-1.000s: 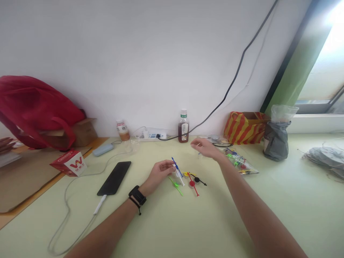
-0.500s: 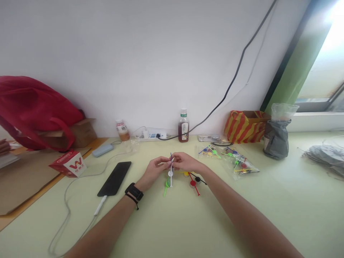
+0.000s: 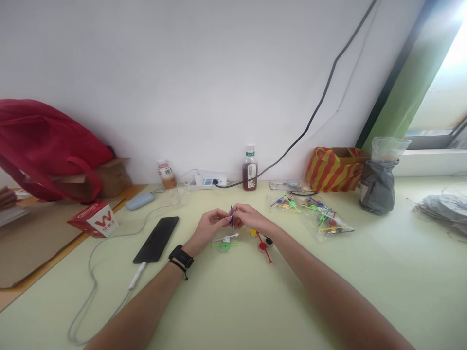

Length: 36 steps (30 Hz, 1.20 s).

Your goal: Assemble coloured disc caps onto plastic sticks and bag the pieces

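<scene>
My left hand (image 3: 213,224) and my right hand (image 3: 248,217) meet above the table, fingertips pinched together on a blue arrow spinner (image 3: 232,226). Its thin arrow stands upright between them, while its middle is partly hidden by the fingers. Just below lie a white arrow spinner (image 3: 226,239) and a green arrow spinner (image 3: 224,247), close together and both pointing sideways. Under my right wrist are a yellow spinner (image 3: 254,234), a red spinner (image 3: 262,247) and a black spinner (image 3: 269,241), the last partly covered by the forearm.
Clear bags of coloured spinners (image 3: 326,218) lie to the right. A black phone (image 3: 156,239) on a cable and a red-and-white box (image 3: 93,219) are at left. A dark drink bottle (image 3: 250,170) stands by the power strip (image 3: 207,181). Another person's hand (image 3: 7,198) shows at far left.
The white and green spinners below my hands have swung from pointing toward me to lying sideways. The blue spinner stays between my fingertips, and its arrow shows more. The view has shifted slightly.
</scene>
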Each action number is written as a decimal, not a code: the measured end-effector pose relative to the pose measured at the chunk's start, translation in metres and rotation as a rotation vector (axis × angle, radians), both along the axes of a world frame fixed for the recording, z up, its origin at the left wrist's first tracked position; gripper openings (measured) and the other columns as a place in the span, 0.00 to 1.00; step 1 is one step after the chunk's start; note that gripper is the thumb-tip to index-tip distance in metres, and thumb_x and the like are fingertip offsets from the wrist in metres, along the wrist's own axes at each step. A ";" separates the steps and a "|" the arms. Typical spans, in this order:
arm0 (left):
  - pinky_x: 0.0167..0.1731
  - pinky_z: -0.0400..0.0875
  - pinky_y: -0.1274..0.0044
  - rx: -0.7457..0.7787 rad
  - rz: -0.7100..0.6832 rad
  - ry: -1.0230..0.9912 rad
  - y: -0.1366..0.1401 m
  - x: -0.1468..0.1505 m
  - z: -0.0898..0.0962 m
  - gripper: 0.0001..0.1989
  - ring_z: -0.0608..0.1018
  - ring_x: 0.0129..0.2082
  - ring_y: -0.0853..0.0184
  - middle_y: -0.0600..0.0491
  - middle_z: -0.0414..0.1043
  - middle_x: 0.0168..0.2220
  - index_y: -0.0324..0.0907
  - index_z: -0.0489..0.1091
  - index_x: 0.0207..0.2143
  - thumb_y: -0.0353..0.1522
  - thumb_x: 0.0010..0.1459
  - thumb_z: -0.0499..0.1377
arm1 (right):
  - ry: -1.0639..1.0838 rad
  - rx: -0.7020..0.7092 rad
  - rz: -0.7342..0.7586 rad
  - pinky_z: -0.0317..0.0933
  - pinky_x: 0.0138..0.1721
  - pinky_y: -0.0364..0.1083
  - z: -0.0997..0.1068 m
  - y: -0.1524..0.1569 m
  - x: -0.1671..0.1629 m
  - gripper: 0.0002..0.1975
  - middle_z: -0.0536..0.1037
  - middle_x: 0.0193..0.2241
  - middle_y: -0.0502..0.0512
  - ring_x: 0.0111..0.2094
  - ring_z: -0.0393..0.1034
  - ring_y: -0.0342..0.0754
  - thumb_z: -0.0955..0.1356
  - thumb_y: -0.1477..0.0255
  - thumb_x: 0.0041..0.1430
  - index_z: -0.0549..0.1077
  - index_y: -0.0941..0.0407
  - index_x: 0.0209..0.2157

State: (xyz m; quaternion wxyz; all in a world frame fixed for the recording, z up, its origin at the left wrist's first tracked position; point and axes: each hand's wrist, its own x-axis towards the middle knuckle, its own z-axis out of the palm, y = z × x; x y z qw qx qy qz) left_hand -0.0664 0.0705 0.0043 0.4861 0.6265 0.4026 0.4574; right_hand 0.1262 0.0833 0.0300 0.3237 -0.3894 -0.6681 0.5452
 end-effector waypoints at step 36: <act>0.35 0.63 0.70 0.273 0.362 1.054 0.009 -0.045 0.009 0.14 0.76 0.35 0.58 0.52 0.73 0.30 0.45 0.71 0.46 0.40 0.66 0.51 | -0.499 0.366 0.037 0.55 0.30 0.41 0.017 -0.012 0.006 0.06 0.75 0.30 0.48 0.30 0.66 0.44 0.67 0.78 0.59 0.66 0.55 0.36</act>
